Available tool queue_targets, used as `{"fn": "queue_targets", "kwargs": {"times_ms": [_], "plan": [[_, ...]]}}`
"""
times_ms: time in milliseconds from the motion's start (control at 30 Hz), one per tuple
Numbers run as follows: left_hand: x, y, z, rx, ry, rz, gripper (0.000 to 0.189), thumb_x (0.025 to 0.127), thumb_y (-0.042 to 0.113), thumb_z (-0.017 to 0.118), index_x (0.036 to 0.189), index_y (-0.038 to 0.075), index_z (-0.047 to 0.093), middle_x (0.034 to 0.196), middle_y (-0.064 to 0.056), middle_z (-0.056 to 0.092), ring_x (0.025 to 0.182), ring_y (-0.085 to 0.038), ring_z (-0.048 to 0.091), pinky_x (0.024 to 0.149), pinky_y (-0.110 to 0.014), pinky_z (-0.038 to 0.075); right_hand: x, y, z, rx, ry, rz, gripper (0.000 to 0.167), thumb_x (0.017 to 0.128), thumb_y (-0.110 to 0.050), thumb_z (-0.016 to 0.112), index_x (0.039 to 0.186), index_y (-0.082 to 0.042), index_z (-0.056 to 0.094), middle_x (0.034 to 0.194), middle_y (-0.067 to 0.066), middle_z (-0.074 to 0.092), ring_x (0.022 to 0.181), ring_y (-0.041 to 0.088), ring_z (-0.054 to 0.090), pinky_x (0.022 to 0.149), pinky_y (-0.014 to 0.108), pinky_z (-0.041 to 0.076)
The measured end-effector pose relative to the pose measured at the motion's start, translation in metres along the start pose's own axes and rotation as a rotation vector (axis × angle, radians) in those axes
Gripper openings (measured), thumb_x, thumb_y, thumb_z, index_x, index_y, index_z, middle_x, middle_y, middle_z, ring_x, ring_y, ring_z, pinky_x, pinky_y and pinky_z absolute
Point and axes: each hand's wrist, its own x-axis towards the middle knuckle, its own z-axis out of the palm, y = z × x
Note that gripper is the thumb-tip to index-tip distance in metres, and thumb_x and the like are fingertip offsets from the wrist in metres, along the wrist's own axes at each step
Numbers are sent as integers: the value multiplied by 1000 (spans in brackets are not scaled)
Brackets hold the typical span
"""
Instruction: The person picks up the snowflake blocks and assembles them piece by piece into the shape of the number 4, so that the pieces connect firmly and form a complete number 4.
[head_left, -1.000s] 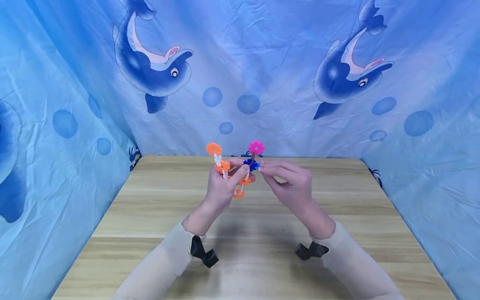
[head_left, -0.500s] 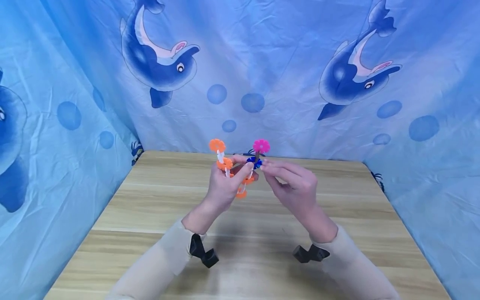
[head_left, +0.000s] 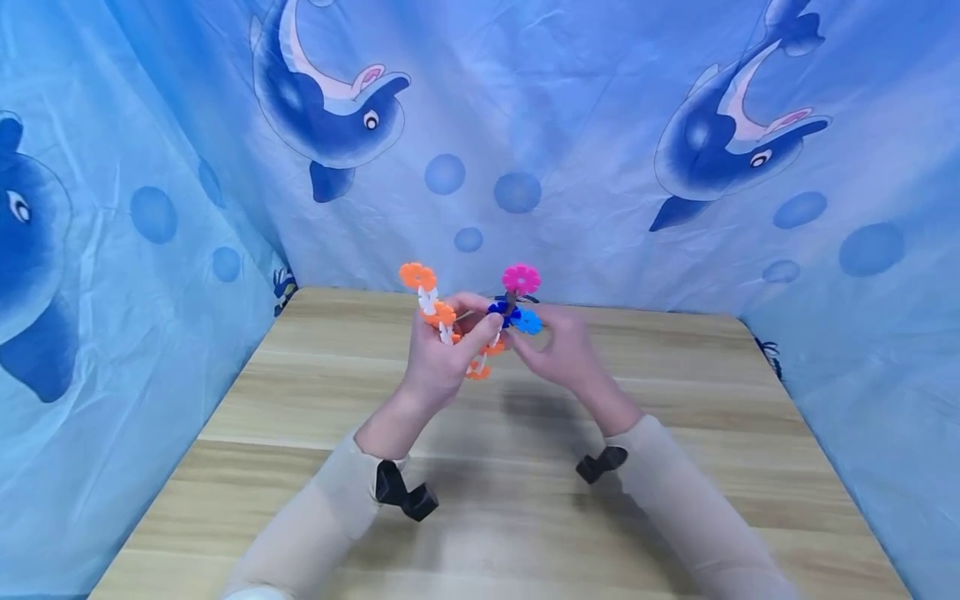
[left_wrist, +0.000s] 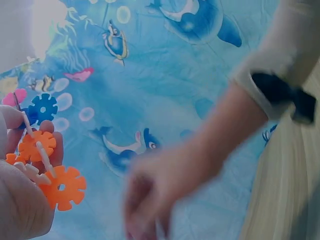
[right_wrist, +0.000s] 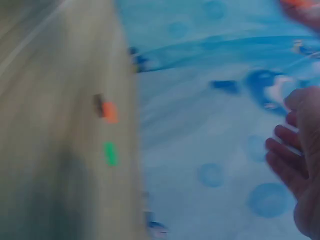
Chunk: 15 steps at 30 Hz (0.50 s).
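Observation:
My left hand (head_left: 442, 354) grips a model of interlocking snowflake discs (left_wrist: 64, 187), its thumb pressed near the dark blue disc (head_left: 504, 314). Orange discs (head_left: 417, 276) alternate with white ones (head_left: 427, 300) along the model. A pink disc (head_left: 521, 279) stands at the top on a dark brown piece, and a light blue disc (head_left: 529, 322) sticks out to the right of the dark blue one. Blurred, my right hand (head_left: 562, 346) is beside the light blue disc in the head view. The right wrist view shows that hand with loose fingers (right_wrist: 287, 155) and nothing in them.
Both hands are above a wooden table (head_left: 480, 517). In the right wrist view, a blurred orange and brown piece (right_wrist: 109, 111) and a green piece (right_wrist: 110, 153) lie near its edge. A blue dolphin-print curtain (head_left: 480, 100) surrounds the back and sides.
My right fingers pinched at the light blue disc before; now they have let go, and the disc shows fully on the model. The right hand has shifted slightly left and blurs. The left keeps its grip.

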Motion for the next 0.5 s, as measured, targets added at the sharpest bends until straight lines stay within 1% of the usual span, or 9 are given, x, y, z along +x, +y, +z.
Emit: {"fn": "queue_targets", "kwargs": {"times_ms": [33,67,133,200,267,367,400,433,500], "plan": [[-2,2,0,12,4,4,9,87,4,69,95,5,67,94,-14,66,81,-33,70,73,-42,60,-2,5,11,-7,-52,37,24,85,-23,70,108,-16,69,89,-6,70,75,7,64,70,25,55],[-4,3,0,22,4,10,9,87,4,70,95,6,67,94,-13,66,81,-34,70,72,-41,60,-4,10,22,-11,-108,76,25,86,-22,70,109,-16,67,88,-6,68,73,7,62,69,25,54],[-7,5,1,22,-2,14,9,86,4,70,95,7,67,94,-12,66,80,-35,70,72,-40,60,-7,17,42,-20,-199,150,22,86,-20,69,106,-16,63,86,-6,64,72,8,59,69,27,54],[-8,6,1,-9,-12,16,9,87,3,70,95,5,67,93,-13,66,77,-34,70,71,-41,60,-9,21,59,-14,-308,247,18,90,-23,66,106,-18,60,88,-7,62,80,9,59,75,28,54],[-9,7,1,-28,-18,17,9,87,2,69,95,4,66,92,-14,66,75,-33,70,71,-41,60,-10,26,75,-19,-395,303,15,93,-28,63,106,-21,59,90,-9,60,82,9,58,78,28,53],[-13,9,-1,-40,-11,2,9,88,4,69,95,4,65,92,-13,65,76,-27,71,71,-40,60,-15,28,93,-36,-492,333,11,96,-30,57,104,-23,59,90,-11,60,83,7,57,82,27,51],[-15,9,-2,-38,-7,-4,9,88,5,69,96,5,65,93,-13,65,77,-26,71,72,-39,60,-17,29,98,-55,-504,321,9,96,-30,58,101,-22,59,88,-11,60,82,7,57,82,27,51],[-16,10,-2,-32,-3,-5,9,88,6,69,96,5,65,93,-13,65,77,-27,71,73,-39,60,-19,31,102,-59,-504,300,10,96,-28,58,103,-21,60,90,-10,61,85,7,57,86,27,51],[-19,10,-3,-21,6,-9,9,88,7,69,96,6,65,94,-12,65,79,-25,71,74,-38,59,-22,31,106,-69,-516,282,11,96,-25,58,104,-19,61,94,-9,62,89,9,58,92,30,50]]}}
